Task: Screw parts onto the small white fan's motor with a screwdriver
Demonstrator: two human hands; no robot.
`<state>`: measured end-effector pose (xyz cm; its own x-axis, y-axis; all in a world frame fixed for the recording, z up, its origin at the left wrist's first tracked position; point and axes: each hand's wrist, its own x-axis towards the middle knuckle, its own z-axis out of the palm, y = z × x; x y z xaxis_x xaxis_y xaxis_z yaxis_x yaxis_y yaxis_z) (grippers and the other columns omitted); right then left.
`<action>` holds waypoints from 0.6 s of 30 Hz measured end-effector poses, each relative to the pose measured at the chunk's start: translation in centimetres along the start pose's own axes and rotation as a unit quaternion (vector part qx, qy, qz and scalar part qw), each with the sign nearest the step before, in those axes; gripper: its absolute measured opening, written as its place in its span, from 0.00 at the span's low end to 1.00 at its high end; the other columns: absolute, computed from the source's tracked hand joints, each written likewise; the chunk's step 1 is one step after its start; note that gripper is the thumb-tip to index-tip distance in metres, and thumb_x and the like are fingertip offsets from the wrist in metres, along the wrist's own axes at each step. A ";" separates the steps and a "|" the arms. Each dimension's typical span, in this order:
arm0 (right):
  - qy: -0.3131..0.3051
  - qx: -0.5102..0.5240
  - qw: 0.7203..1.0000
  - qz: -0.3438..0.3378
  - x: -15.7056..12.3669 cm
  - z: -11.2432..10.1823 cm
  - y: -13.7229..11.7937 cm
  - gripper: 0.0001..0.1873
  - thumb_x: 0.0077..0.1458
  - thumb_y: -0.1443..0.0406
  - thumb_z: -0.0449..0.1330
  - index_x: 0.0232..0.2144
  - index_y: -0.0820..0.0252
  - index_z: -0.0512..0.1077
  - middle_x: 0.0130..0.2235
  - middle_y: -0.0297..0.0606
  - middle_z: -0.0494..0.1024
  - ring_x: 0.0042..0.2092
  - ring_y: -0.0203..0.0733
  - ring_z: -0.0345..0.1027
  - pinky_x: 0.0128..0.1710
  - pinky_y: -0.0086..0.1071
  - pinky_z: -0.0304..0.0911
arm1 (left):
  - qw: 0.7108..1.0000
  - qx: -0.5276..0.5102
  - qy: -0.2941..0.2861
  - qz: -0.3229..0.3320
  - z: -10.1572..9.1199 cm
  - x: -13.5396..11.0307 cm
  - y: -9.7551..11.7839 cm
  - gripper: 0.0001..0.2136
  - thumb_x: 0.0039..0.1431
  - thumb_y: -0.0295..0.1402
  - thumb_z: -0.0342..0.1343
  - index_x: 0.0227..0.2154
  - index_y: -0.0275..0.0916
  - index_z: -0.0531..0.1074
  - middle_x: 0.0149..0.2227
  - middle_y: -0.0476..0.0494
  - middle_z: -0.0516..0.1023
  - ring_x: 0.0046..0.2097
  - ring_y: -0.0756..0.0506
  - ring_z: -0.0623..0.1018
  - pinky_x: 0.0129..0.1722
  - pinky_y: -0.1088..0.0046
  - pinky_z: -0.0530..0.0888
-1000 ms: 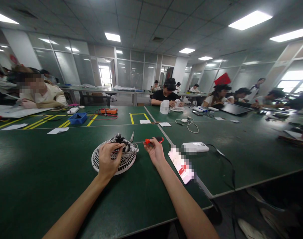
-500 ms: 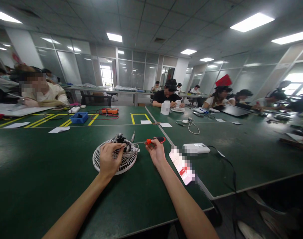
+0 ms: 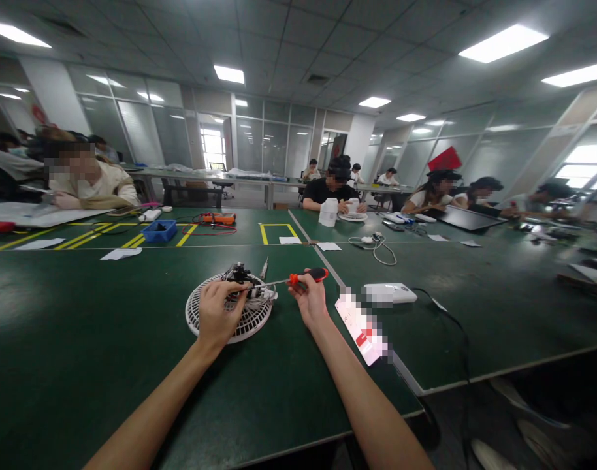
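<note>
A round white fan grille [image 3: 200, 315] lies flat on the green table [image 3: 83, 339], with a small motor and wire assembly [image 3: 249, 287] on top of it. My left hand [image 3: 217, 316] rests on the grille, fingers curled onto that assembly. My right hand [image 3: 309, 301] grips a screwdriver with a red and black handle [image 3: 308, 276]; its shaft points left into the assembly. A second small screwdriver [image 3: 264, 268] lies just beyond the grille.
A phone [image 3: 362, 320] and a white box with a black cable [image 3: 390, 293] lie right of my right hand. Farther off are a blue tray [image 3: 158, 230], an orange meter [image 3: 218, 218], paper slips and a white cable [image 3: 377, 247]. Several people sit at the far tables.
Both hands stay on the grille assembly and the screwdriver. The view has shifted slightly; nothing else has visibly moved.
</note>
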<state>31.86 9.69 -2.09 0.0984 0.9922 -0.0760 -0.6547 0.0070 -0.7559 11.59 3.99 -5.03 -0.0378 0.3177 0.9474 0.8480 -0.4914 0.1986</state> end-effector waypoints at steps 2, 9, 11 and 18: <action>0.000 -0.001 1.000 -0.002 0.0 0.0 0.0 0.25 0.38 0.69 0.65 0.40 0.52 0.61 0.26 0.25 0.79 0.26 0.39 0.77 0.25 0.27 0.71 | 1.000 0.001 -0.010 -0.002 0.0 -0.1 -0.1 0.04 0.63 0.32 0.62 0.40 0.43 0.76 0.36 0.47 0.83 0.39 0.43 0.79 0.48 0.62 0.71; -0.013 0.002 1.000 -0.018 0.0 -0.2 0.3 0.26 0.38 0.69 0.66 0.40 0.52 0.62 0.26 0.27 0.79 0.27 0.40 0.78 0.26 0.27 0.72 | 0.999 -0.003 -0.035 0.010 0.0 -0.3 -0.6 0.05 0.63 0.31 0.62 0.41 0.43 0.78 0.37 0.46 0.84 0.40 0.43 0.80 0.50 0.60 0.72; -0.021 0.005 1.000 -0.018 0.0 -0.2 0.3 0.26 0.38 0.69 0.67 0.40 0.52 0.62 0.26 0.27 0.80 0.28 0.40 0.79 0.27 0.28 0.73 | 0.999 0.004 -0.038 0.016 0.0 -0.3 -0.8 0.05 0.63 0.31 0.61 0.41 0.42 0.78 0.37 0.46 0.84 0.41 0.44 0.81 0.51 0.61 0.72; -0.012 -0.011 0.999 -0.038 0.2 -0.2 0.6 0.22 0.37 0.68 0.68 0.36 0.54 0.65 0.25 0.29 0.80 0.28 0.41 0.78 0.28 0.29 0.73 | 0.997 0.031 -0.012 0.077 0.0 0.0 -0.7 0.09 0.61 0.26 0.62 0.44 0.41 0.77 0.38 0.46 0.84 0.40 0.45 0.80 0.51 0.63 0.74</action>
<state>31.67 9.91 -2.67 0.1289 0.9917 -0.0014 -0.6297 0.0808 -0.7726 10.93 4.32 -5.16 0.1066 0.2626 0.9590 0.8742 -0.4842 0.0354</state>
